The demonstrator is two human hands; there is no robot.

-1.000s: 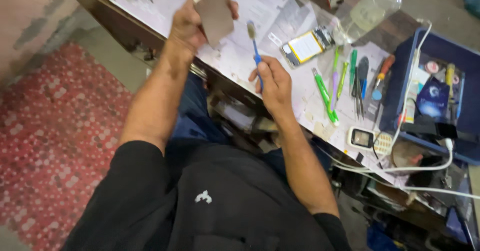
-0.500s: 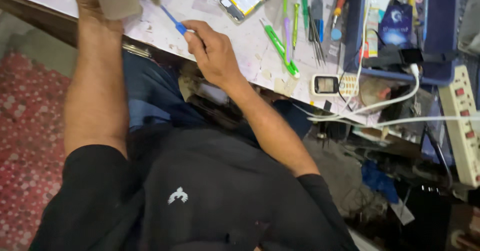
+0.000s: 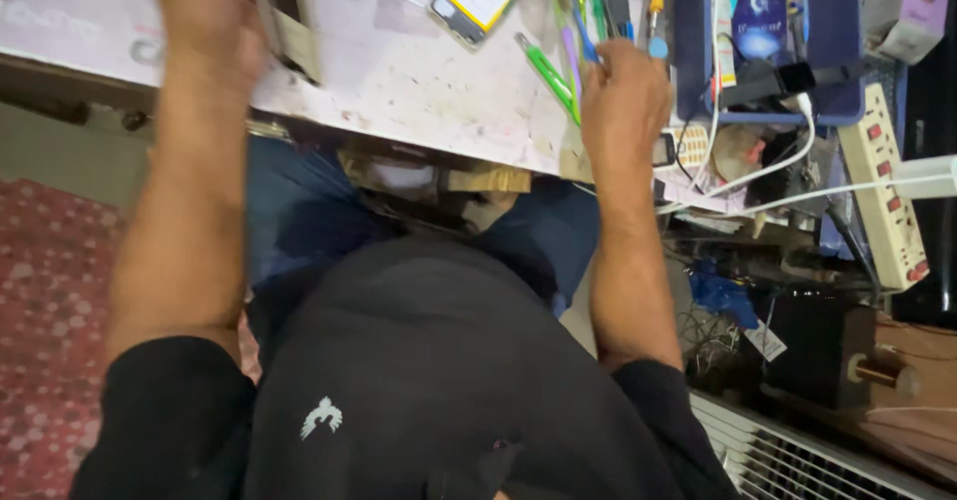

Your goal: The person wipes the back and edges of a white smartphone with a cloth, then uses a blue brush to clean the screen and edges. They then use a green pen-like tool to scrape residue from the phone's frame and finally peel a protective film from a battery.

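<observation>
A person seated at a cluttered workbench is handling a phone and a small brush.

At the upper left of the frame, the left hand [image 3: 204, 16] is gripping a thin, stiff, fragile-looking phone [image 3: 289, 16] by its edges, the safest hold. At upper centre, the right hand [image 3: 623, 91] is curling closed around a light blue-handled brush [image 3: 586, 46], beside green tools [image 3: 548, 76] on the table [image 3: 419, 91].

Even, fairly bright light falls on the pale worktop [image 3: 419, 81], the space beneath it lies in deep shadow, and motion blur smears the left hand [image 3: 204, 11] and softens the whole picture.
</observation>
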